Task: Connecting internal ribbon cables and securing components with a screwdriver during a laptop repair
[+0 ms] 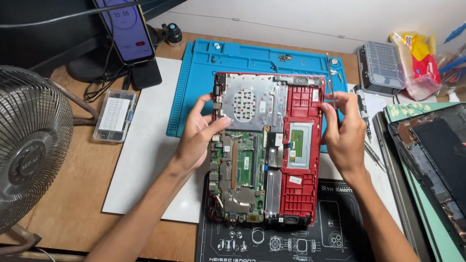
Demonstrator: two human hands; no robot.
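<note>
An opened laptop base [265, 148], with a red frame, a green circuit board and a silver metal plate exposed, is shown lying in the middle of the wooden surface [78, 202], partly on a blue work mat [192, 88] and partly on a black mat with white line drawings [289, 254]. The left hand [199, 136] is placed at the left edge of the base, its grip closed loosely on that edge with the thumb resting on top near the plate. The right hand [345, 135] is held against the right edge of the red frame, the fingers curled around the side and the thumb and forefinger pinched together near the upper corner; whether anything small is pinched there cannot be told. A white sheet [147, 151] is seen under the left forearm. A phone [122, 20] with a lit screen is propped on a stand at the upper left, with a small clear parts box [114, 115] below it and a wire-caged fan [9, 153] at the far left. A second dismantled laptop [453, 178] is laid at the right, beside a clear grey-lidded case [383, 65].
</note>
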